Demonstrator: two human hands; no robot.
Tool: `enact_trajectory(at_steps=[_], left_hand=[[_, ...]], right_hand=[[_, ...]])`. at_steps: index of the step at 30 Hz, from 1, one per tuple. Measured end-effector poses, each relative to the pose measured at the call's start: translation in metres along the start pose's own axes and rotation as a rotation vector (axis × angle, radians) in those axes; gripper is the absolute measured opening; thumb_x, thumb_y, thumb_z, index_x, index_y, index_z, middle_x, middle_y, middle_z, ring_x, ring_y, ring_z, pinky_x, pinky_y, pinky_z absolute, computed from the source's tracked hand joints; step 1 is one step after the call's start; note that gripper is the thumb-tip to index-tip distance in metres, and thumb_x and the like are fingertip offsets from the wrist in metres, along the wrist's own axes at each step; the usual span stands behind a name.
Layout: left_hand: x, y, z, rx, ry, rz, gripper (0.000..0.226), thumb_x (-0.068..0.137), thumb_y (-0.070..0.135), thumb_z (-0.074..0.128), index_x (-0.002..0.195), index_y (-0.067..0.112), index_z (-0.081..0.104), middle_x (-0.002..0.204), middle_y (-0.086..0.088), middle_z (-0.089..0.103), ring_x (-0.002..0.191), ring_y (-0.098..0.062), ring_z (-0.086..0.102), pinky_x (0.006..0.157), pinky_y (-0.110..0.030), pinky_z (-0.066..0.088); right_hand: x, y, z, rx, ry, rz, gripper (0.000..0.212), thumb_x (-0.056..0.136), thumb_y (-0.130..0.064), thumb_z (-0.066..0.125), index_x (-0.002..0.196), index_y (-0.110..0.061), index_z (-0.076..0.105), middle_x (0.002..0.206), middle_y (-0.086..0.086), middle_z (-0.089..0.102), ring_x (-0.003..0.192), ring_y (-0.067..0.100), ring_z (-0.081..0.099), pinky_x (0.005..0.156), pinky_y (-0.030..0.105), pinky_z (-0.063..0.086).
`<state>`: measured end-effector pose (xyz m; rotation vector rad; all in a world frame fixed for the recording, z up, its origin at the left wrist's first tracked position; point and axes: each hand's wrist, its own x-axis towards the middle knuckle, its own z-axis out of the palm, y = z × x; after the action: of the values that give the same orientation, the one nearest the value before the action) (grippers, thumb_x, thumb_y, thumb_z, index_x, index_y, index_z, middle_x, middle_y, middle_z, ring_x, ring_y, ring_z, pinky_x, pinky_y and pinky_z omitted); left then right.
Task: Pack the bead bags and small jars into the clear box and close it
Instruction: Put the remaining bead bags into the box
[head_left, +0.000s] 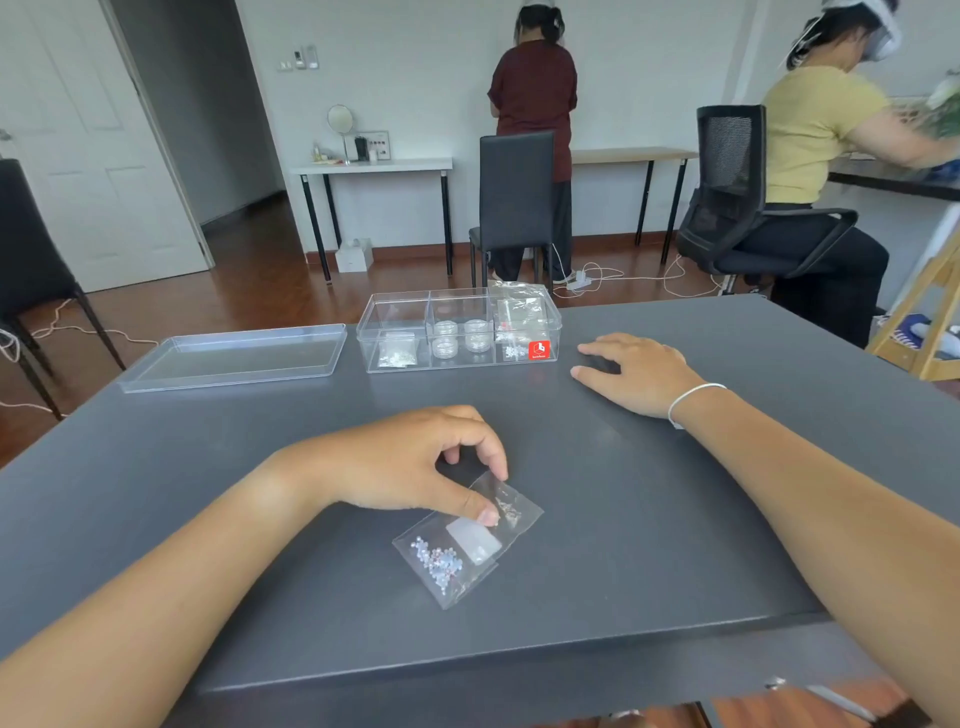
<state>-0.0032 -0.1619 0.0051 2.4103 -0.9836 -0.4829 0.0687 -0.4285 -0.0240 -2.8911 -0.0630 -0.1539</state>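
A clear three-compartment box stands open at the table's far side. Its left compartment holds a bead bag, the middle one several small jars, the right one more bags. The box's clear lid lies flat to its left. Near me, two small clear bead bags lie overlapping on the table. My left hand pinches the upper bag's edge between thumb and index finger. My right hand rests palm down on the table, right of the box, holding nothing.
The dark grey table ends just beyond the box. Black chairs stand behind it. Two persons work at other desks by the far wall. Cables lie on the wooden floor.
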Motion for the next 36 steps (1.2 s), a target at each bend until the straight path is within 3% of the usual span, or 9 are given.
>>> enact_trajectory(at_steps=[4,8,11,15,21,25,27,33,36], left_hand=[[0.003,-0.007,0.000,-0.086,0.090,-0.012,0.018,0.069,0.035,0.075,0.077,0.036,0.059,0.076,0.028,0.056,0.068,0.001,0.045,0.063,-0.013,0.038],[0.009,-0.008,-0.009,-0.277,0.163,-0.023,0.014,0.072,0.022,0.074,0.071,0.030,0.063,0.075,0.006,0.062,0.065,-0.004,0.050,0.067,-0.018,0.041],[0.015,-0.005,-0.023,-0.304,0.302,-0.026,0.009,0.074,0.023,0.071,0.072,0.031,0.067,0.070,0.016,0.067,0.068,0.003,0.057,0.070,-0.007,0.043],[0.026,0.002,-0.042,-0.325,0.460,-0.007,0.012,0.085,0.014,0.060,0.082,0.024,0.065,0.064,0.025,0.068,0.061,0.015,0.057,0.056,0.002,0.037],[0.072,0.023,-0.084,-0.264,0.722,0.043,0.017,0.088,0.011,0.054,0.102,0.009,0.064,0.082,0.004,0.064,0.042,0.014,0.049,0.042,0.001,0.032],[0.110,0.027,-0.101,-0.224,0.816,0.033,0.018,0.086,0.009,0.055,0.101,0.007,0.064,0.076,0.008,0.061,0.067,0.007,0.053,0.059,0.005,0.037],[0.125,0.024,-0.104,-0.200,0.822,0.020,0.016,0.086,0.008,0.055,0.099,0.007,0.064,0.073,0.010,0.059,0.069,0.003,0.053,0.061,0.004,0.038],[0.152,0.001,-0.096,-0.188,0.761,-0.071,0.014,0.086,0.009,0.056,0.095,0.010,0.067,0.086,-0.004,0.065,0.069,-0.005,0.056,0.068,-0.012,0.044],[0.156,-0.006,-0.086,-0.174,0.719,-0.109,0.014,0.085,0.011,0.057,0.094,0.011,0.068,0.095,-0.006,0.066,0.079,-0.010,0.055,0.076,-0.021,0.042]], right_hand=[[-0.002,0.000,0.004,-0.021,0.009,-0.002,0.051,0.087,-0.057,0.034,0.133,-0.036,0.040,0.149,-0.005,0.033,0.137,0.021,0.029,0.112,0.047,0.023],[0.002,-0.001,0.002,-0.017,0.031,-0.005,0.049,0.087,-0.057,0.034,0.130,-0.036,0.043,0.147,-0.007,0.037,0.135,0.021,0.032,0.108,0.046,0.025],[0.004,0.000,-0.002,0.001,0.046,-0.005,0.048,0.086,-0.057,0.036,0.129,-0.037,0.044,0.146,-0.007,0.039,0.134,0.021,0.033,0.108,0.046,0.025],[0.001,-0.001,0.002,0.006,0.044,0.005,0.048,0.086,-0.057,0.036,0.128,-0.037,0.045,0.145,-0.008,0.040,0.133,0.020,0.034,0.107,0.045,0.025],[0.003,0.000,0.003,0.018,0.053,0.003,0.047,0.085,-0.057,0.037,0.127,-0.037,0.046,0.144,-0.007,0.041,0.133,0.021,0.035,0.108,0.046,0.024],[0.003,0.001,0.003,0.021,0.055,0.003,0.047,0.085,-0.058,0.037,0.127,-0.037,0.046,0.144,-0.007,0.041,0.133,0.022,0.035,0.109,0.046,0.023],[0.004,0.001,0.003,0.023,0.055,0.000,0.048,0.085,-0.058,0.037,0.127,-0.037,0.046,0.144,-0.006,0.041,0.133,0.022,0.035,0.108,0.046,0.023],[0.003,0.001,0.004,0.028,0.055,0.000,0.047,0.085,-0.057,0.037,0.126,-0.037,0.046,0.144,-0.006,0.041,0.132,0.022,0.035,0.108,0.045,0.023],[0.004,0.001,0.004,0.026,0.051,-0.002,0.047,0.085,-0.057,0.036,0.127,-0.037,0.046,0.144,-0.006,0.041,0.132,0.022,0.036,0.109,0.046,0.023]])
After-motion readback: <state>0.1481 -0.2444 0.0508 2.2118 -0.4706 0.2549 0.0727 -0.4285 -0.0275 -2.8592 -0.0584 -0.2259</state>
